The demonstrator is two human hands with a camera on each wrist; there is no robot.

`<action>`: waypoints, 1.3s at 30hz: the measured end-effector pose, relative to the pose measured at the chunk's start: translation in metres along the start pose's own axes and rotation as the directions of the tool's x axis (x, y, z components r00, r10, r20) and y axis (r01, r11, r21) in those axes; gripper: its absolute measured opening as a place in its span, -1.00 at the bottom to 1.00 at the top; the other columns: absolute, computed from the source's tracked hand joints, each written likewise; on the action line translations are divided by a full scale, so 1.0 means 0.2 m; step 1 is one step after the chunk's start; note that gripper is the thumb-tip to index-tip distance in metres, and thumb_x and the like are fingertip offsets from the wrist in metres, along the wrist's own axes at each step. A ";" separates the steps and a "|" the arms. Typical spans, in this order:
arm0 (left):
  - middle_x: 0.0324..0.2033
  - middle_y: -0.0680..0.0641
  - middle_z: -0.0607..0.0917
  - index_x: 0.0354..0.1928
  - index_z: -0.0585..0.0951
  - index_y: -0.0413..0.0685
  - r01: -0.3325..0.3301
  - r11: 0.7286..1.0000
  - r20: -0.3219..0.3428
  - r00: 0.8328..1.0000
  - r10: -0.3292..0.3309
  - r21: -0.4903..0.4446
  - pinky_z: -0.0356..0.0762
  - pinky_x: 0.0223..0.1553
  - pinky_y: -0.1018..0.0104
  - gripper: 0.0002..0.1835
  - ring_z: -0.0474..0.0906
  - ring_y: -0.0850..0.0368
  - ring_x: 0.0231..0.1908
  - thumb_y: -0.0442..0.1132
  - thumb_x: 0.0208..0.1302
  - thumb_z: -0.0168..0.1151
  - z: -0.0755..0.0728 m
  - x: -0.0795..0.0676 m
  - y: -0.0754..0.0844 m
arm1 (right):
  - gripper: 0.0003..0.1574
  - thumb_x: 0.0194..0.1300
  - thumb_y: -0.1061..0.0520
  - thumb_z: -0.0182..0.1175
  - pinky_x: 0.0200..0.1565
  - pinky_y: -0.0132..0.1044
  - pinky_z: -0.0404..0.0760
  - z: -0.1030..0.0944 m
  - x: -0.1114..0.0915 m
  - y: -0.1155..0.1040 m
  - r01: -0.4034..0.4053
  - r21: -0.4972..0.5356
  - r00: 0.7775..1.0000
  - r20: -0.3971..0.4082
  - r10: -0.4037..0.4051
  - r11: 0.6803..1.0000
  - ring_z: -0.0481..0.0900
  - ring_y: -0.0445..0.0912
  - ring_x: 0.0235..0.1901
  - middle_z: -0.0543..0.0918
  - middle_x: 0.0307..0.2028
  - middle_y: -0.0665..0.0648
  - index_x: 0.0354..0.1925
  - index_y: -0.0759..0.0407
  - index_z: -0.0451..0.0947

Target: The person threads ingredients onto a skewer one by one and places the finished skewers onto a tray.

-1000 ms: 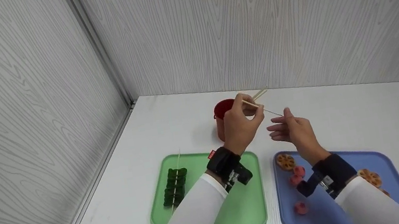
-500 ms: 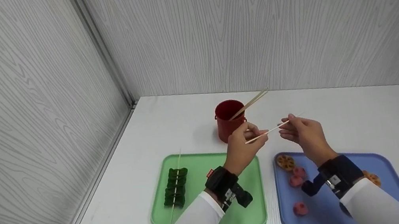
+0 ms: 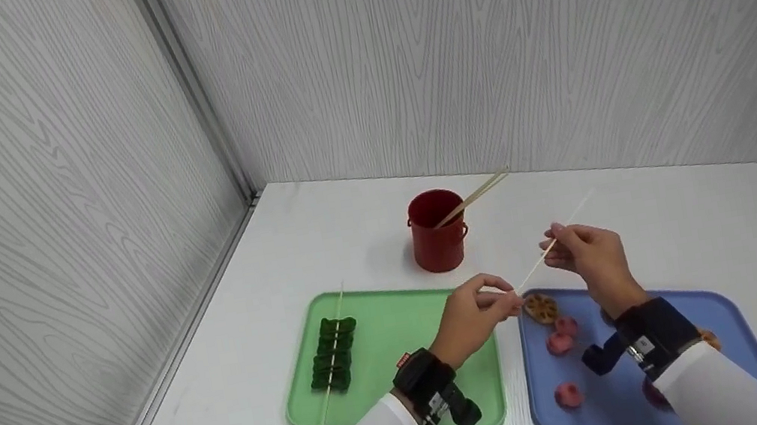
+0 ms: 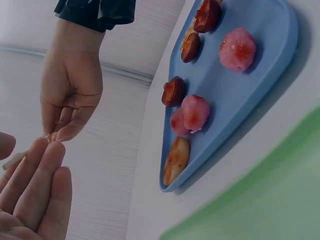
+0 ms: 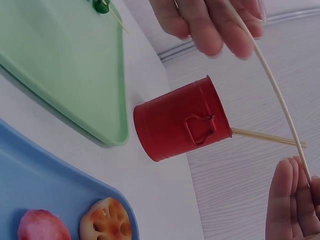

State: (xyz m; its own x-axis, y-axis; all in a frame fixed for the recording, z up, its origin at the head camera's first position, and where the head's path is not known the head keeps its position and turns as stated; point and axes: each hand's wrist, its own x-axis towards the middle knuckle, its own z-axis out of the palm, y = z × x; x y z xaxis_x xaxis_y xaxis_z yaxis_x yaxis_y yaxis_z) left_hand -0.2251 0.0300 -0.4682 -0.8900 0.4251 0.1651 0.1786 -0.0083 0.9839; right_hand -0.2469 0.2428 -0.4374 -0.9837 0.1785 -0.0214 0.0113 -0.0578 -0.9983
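Observation:
A thin wooden skewer (image 3: 537, 265) slants up to the right between both hands, above the gap between the trays. My left hand (image 3: 478, 314) pinches its lower end between thumb and fingertips. Partway along it, my right hand (image 3: 592, 258) grips the skewer with thumb and forefinger, and the far end sticks out beyond. The right wrist view shows the bare skewer (image 5: 275, 82) running from one hand to the other. Behind the left hand stands a red bucket-shaped cup (image 3: 437, 245), with more skewers (image 3: 478, 195) leaning out of it.
On a green tray (image 3: 400, 300) lies a skewer threaded with folded dark green pieces (image 3: 333, 356). A blue tray (image 3: 711, 296) holds lotus root slices (image 3: 541, 308), pink balls (image 3: 568, 395) and brown-red pieces (image 4: 174, 91). Wood-grain panels (image 3: 474, 45) stand behind and at left.
Both hands have moved toward the wearer from beside the cup, the left one farthest. The skewer has swung round so its far end points up and away to the right.

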 end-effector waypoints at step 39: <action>-0.43 -0.09 0.74 -0.25 0.65 -0.28 0.199 0.979 0.133 0.972 -0.192 -0.046 0.64 -0.42 0.40 -0.91 0.69 0.20 -0.46 -0.37 0.32 0.24 0.09 -0.14 -0.07 | -0.69 0.35 0.04 0.26 -0.35 -0.25 0.60 -0.04 -0.07 0.14 0.189 -0.709 0.981 0.109 -0.160 0.679 0.64 0.02 -0.41 0.69 -0.41 0.19 -0.25 0.32 0.65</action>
State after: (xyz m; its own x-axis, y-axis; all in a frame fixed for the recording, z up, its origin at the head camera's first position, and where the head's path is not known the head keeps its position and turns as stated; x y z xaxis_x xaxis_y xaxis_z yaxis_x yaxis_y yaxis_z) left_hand -0.1961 0.0343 -0.4887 -0.8439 0.5352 -0.0370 -0.0217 0.0349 0.9992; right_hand -0.2323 0.2462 -0.4655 -0.9865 0.0777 0.1443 -0.0510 0.6913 -0.7208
